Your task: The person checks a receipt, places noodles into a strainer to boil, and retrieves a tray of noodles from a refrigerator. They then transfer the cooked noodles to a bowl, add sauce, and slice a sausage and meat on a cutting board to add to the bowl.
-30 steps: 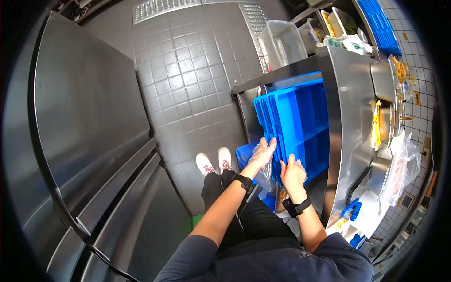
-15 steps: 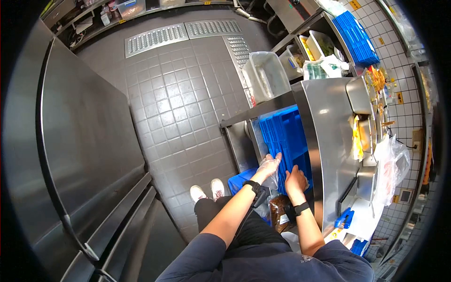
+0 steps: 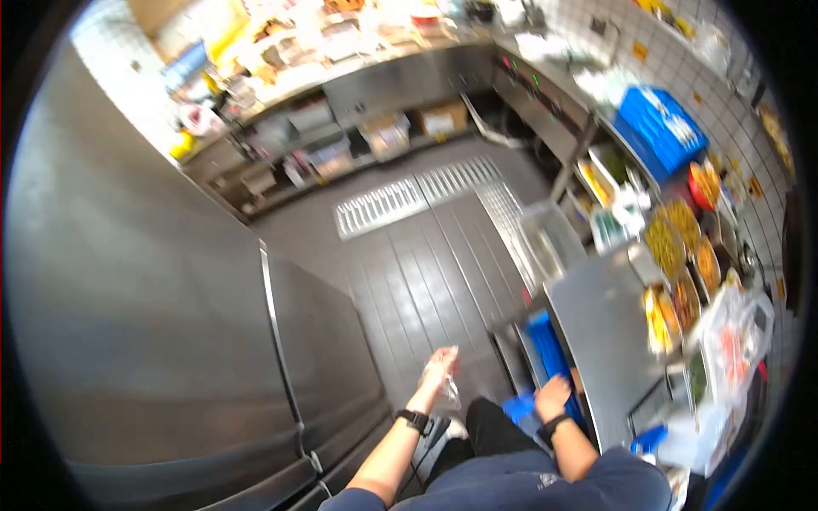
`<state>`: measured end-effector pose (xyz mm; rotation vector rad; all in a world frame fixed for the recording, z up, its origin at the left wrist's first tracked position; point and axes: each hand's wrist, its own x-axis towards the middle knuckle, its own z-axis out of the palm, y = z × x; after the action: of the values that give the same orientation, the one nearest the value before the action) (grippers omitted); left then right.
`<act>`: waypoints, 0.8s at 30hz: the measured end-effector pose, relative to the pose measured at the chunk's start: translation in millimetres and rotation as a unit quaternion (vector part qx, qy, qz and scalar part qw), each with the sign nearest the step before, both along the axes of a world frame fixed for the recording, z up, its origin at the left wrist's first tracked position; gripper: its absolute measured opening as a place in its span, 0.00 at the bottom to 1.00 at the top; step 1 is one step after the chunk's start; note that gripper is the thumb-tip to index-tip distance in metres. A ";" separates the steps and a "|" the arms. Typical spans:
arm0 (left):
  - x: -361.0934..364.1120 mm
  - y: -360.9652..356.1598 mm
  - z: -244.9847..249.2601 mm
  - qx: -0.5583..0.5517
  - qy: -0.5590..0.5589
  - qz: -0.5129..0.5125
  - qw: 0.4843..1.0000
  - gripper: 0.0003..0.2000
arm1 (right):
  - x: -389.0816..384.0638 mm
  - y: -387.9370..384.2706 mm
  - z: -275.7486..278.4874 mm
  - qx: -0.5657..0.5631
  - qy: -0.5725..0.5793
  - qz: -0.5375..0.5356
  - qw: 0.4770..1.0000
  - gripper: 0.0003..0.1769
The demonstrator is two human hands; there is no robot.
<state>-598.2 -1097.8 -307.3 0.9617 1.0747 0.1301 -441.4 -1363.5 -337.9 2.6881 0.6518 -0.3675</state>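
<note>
This is a busy kitchen with a grey tiled floor (image 3: 426,281) and a metal grate (image 3: 379,207) in it. A big steel fridge (image 3: 153,341) stands on the left. A steel table (image 3: 596,315) on the right carries food trays (image 3: 682,238). Blue crates (image 3: 545,345) sit under the table. The left hand (image 3: 439,368), in a clear glove, is up in the air over the floor, its fingers (image 3: 446,353) loosely open and touching nothing. The right hand (image 3: 554,396) rests on the crates. It is too blurry to tell if it grips them.
</note>
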 end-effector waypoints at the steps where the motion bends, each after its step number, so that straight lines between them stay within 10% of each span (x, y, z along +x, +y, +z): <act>1: 3.1 19.4 11.6 -0.027 0.007 0.037 0.999 0.18 | -6.0 39.7 29.7 -0.030 0.074 0.024 0.996 0.41; 7: 85.8 136.0 93.7 -0.015 -0.111 0.100 0.989 0.21 | 16.2 238.4 147.8 0.230 0.494 0.082 0.835 0.28; 17: 183.4 310.0 178.5 0.140 -0.088 0.311 0.936 0.45 | 96.9 436.3 236.1 0.500 0.449 0.217 0.708 0.31; 24: 237.3 444.2 188.1 0.281 -0.034 0.349 0.893 0.46 | 152.2 590.7 230.0 0.585 0.300 0.286 0.698 0.10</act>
<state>-360.9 -653.7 -119.2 1.0224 1.3085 1.1105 -289.2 -772.8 -107.8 3.0587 2.5955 -0.8832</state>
